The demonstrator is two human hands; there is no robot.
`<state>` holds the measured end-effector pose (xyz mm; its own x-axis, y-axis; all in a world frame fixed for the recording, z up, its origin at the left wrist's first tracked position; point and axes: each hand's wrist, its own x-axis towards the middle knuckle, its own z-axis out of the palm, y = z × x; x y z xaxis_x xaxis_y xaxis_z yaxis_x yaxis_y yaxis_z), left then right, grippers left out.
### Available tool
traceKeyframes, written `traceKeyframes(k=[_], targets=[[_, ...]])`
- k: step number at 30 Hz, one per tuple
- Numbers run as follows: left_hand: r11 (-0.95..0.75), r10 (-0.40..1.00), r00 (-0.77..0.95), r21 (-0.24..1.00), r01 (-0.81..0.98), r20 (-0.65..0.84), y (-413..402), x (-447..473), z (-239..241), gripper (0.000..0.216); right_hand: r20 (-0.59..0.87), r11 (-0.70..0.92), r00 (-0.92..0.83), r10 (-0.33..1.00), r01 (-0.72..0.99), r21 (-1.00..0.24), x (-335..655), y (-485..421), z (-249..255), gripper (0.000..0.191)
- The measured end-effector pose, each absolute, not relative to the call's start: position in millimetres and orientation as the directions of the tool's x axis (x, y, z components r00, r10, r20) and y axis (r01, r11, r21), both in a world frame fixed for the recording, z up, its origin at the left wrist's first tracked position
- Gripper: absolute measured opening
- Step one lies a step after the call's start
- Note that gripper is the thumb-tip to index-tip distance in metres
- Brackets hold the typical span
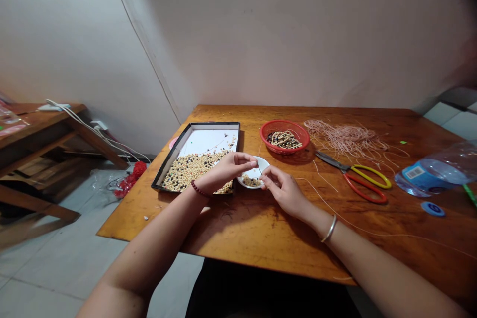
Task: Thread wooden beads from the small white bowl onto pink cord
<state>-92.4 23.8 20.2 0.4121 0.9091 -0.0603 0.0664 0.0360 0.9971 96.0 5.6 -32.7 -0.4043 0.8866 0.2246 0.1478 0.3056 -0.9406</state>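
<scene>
Over a small white bowl point(264, 163) with a few beads in it, both hands work close together. My left hand point(233, 166) is closed in a pinch at the bowl's left rim; what its fingertips hold is too small to make out. My right hand point(283, 188) pinches at the bowl's right side, and a thin dark line shows by its fingertips, too fine to name. Left of the bowl lies a black-edged tray point(214, 126) of cream, black and coloured beads point(192, 169), partly covered by my left hand and wrist.
Behind the bowl stands a red plastic basket point(265, 141) of strung beads. Pale string point(346, 136) lies heaped right of it. Scissors point(348, 168) with red and yellow handles, a plastic bottle point(428, 176) and a blue cap point(433, 208) rest on the wooden table point(238, 238).
</scene>
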Motion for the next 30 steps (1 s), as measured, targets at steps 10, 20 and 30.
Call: traceKeyframes(k=[10, 20, 30], targets=[[0.025, 0.917, 0.393, 0.991, 0.13, -0.075, 28, -97, 12, 0.038, 0.278, 0.368, -0.39, 0.878, 0.178, -0.912, 97, 4, -34, 0.017], [-0.085, 0.883, 0.466, 0.964, 0.253, -0.045, 23, -93, 14, 0.039, 0.284, 0.365, -0.362, 0.888, 0.178, -0.914, 97, 5, -34, 0.018], [-0.19, 0.873, 0.486, 0.947, 0.258, 0.043, 22, -89, 10, 0.036, 0.251, 0.328, -0.363, 0.897, 0.166, -0.93, 98, 9, -34, 0.021]])
